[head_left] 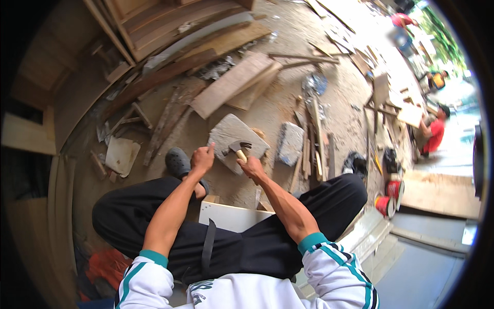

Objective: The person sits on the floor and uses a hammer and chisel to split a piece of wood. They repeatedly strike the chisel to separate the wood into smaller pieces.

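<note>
My right hand is wrapped round the light wooden handle of a claw hammer. The dark hammer head is over a pale, rough stone block on the ground in front of me; whether it touches the block I cannot tell. At the block's near left edge is my left hand, its fingers closed and the thumb side pointing forward. Anything it pinches is too small to make out. A white board lies between my legs, just nearer than the block.
A smaller grey block and narrow wood strips are to the right. Planks lie beyond. Wooden furniture stands far left. Two red cans sit at right. A person in red crouches farther off.
</note>
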### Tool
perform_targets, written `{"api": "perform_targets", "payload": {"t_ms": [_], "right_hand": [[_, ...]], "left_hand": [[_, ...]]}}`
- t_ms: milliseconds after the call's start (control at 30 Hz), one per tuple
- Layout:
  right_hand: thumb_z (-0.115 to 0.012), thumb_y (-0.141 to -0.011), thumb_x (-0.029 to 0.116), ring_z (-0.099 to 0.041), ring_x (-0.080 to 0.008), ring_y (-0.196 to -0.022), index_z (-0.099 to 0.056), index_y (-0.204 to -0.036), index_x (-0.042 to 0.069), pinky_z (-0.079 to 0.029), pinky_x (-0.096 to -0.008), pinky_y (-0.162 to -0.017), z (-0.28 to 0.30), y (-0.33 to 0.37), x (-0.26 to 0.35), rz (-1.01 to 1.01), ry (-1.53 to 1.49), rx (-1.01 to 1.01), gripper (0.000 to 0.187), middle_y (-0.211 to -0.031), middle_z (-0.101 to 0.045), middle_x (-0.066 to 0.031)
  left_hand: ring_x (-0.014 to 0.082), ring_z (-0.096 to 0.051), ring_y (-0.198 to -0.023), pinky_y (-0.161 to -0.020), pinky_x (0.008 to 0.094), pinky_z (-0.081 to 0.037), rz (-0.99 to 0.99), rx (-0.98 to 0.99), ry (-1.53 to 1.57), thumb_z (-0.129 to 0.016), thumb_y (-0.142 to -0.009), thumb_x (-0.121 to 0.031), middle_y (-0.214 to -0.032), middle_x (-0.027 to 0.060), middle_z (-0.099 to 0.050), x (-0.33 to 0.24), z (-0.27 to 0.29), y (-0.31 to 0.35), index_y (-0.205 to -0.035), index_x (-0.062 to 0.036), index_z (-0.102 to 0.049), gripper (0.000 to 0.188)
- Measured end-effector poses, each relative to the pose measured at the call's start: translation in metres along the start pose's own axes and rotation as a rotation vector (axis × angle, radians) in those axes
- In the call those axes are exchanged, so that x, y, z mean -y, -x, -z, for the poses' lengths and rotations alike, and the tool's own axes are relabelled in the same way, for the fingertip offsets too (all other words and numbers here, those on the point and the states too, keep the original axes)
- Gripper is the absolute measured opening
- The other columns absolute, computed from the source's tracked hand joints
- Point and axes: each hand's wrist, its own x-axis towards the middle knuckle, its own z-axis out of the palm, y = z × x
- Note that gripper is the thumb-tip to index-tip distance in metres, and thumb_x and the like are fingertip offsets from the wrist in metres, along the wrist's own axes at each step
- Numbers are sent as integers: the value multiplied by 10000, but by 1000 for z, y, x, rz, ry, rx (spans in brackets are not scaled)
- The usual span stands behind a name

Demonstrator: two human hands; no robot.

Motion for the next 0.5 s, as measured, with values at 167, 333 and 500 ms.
{"api": "perform_targets", "payload": {"t_ms": [167, 333, 500], "right_hand": [[-680, -899, 447, -599, -208, -479, -666, -835, -61, -475, -376, -461, 31, 41, -43, -61, -23, 25, 512, -614, -620, -119], [-678, -892, 454, -617, -224, -510, -671, -779, -54, -476, -389, -473, 53, 78, -97, -189, -74, -50, 521, -632, -628, -127], [-702, -834, 345, -681, -294, -659, -700, -864, -63, -522, -429, -587, 64, 103, -164, -351, 15, -91, 410, -757, -689, -176]], "left_hand": [[441, -644, -847, -732, 517, -481, 93, 95, -61, -495, -947, -566, -825, 228, -678, -34, -29, 9, -760, -18, -667, 604], [427, -643, -892, -801, 499, -487, -112, 155, -98, -498, -969, -468, -921, 220, -687, -62, -95, 10, -910, -19, -658, 480], [361, -659, -961, -855, 449, -501, -310, 339, 15, -572, -950, -241, -1026, 185, -696, -78, -146, 28, -1035, -40, -656, 234]]}}
